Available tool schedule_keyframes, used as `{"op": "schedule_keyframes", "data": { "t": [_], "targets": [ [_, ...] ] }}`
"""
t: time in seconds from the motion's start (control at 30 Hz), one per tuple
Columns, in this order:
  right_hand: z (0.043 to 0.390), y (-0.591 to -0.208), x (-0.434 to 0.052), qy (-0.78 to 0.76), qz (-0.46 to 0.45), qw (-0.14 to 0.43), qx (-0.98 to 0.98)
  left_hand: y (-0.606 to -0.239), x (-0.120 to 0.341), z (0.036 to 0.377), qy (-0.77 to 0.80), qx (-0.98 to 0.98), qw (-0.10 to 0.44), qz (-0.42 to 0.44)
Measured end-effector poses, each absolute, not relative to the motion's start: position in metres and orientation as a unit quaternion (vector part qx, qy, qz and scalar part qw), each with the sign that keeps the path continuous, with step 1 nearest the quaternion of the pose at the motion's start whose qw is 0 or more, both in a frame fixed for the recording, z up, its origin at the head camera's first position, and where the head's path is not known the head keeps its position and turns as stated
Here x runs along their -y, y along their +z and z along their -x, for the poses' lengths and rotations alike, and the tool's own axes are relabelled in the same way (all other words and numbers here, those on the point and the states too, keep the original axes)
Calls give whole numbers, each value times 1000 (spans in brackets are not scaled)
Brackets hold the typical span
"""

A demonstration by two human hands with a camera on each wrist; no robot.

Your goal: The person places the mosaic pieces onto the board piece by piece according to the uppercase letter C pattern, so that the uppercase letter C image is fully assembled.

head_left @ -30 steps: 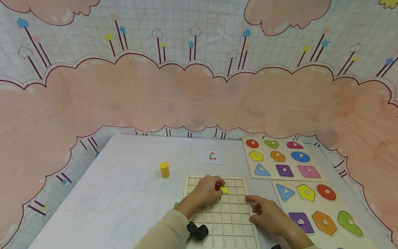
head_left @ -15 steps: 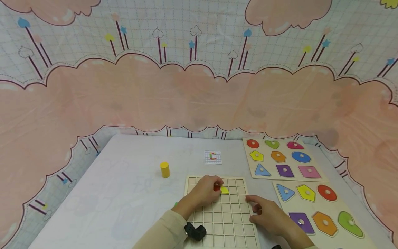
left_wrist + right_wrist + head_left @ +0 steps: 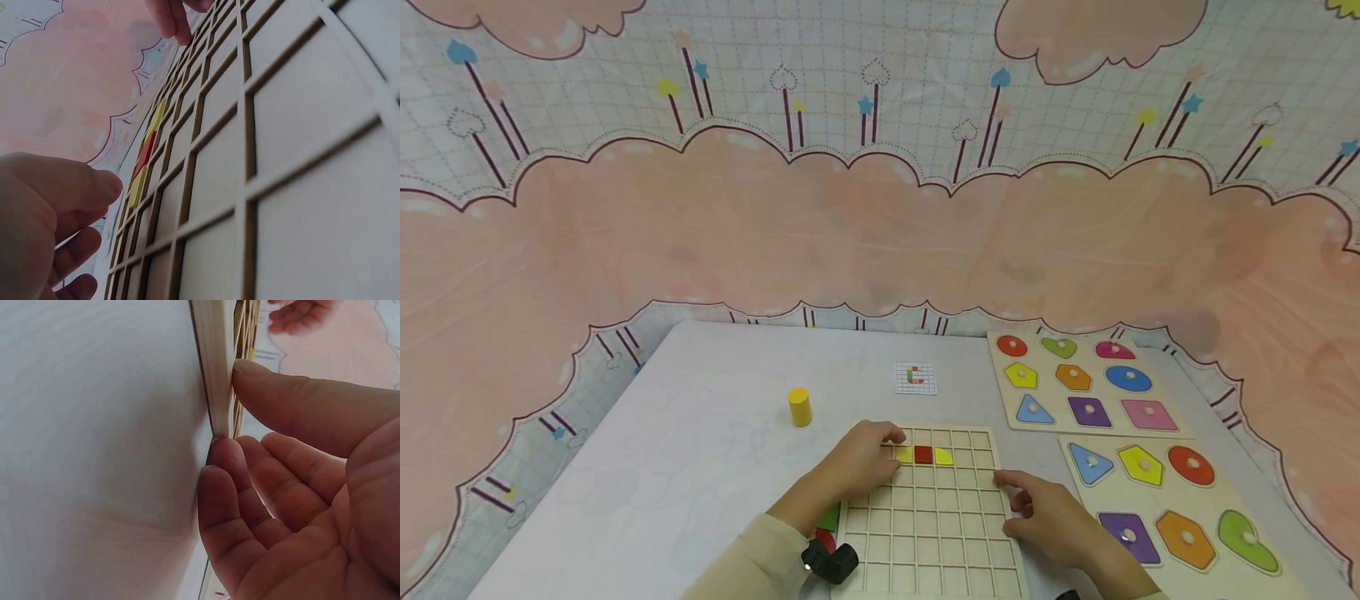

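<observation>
My left hand (image 3: 859,457) hovers over the upper left of the wooden grid board (image 3: 936,525), fingertips close to a yellow tile (image 3: 905,455). In the left wrist view its thumb and fingers (image 3: 103,187) are apart, with nothing between them. To the right of that tile, in the same row, are a red square tile (image 3: 922,455) and another yellow tile (image 3: 943,457). My right hand (image 3: 1056,517) holds the board's right edge. The right wrist view shows the thumb (image 3: 256,372) at the edge's upper side and curled fingers against the edge.
A green piece (image 3: 829,518) and a red piece (image 3: 826,540) lie left of the board, partly behind my left wrist. A yellow cylinder (image 3: 800,407) stands farther back. Behind the board lies a pattern card (image 3: 915,378). Two knobbed shape puzzles (image 3: 1045,421) (image 3: 1120,492) occupy the right.
My left hand has drawn back to the left from the red tile, uncovering it and the yellow tile beside it. The green and red pieces at the left show more. The right hand stays put.
</observation>
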State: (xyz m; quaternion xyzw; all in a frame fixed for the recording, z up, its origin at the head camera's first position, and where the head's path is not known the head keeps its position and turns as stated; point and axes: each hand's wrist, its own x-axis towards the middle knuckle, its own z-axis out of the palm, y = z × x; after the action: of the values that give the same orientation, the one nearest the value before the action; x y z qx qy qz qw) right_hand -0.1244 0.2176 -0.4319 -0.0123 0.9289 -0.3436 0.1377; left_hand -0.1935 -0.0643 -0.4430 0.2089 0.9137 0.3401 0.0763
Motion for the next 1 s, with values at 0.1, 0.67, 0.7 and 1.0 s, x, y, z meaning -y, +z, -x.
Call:
{"op": "schedule_keyframes", "data": {
  "t": [0.1,0.67,0.7,1.0],
  "targets": [
    [124,-432,-218,-343,15,136,-929,-443,74,191,337,-917,74,-200],
    [124,-432,-219,-352,9,142,-925,-433,127,164,352,-915,63,-186],
    [124,-432,-219,-353,9,143,-924,-433,130,163,351,-916,64,-183],
    [124,-433,-218,-347,8,144,-927,-435,151,147,339,-925,67,-160]
  ]
}}
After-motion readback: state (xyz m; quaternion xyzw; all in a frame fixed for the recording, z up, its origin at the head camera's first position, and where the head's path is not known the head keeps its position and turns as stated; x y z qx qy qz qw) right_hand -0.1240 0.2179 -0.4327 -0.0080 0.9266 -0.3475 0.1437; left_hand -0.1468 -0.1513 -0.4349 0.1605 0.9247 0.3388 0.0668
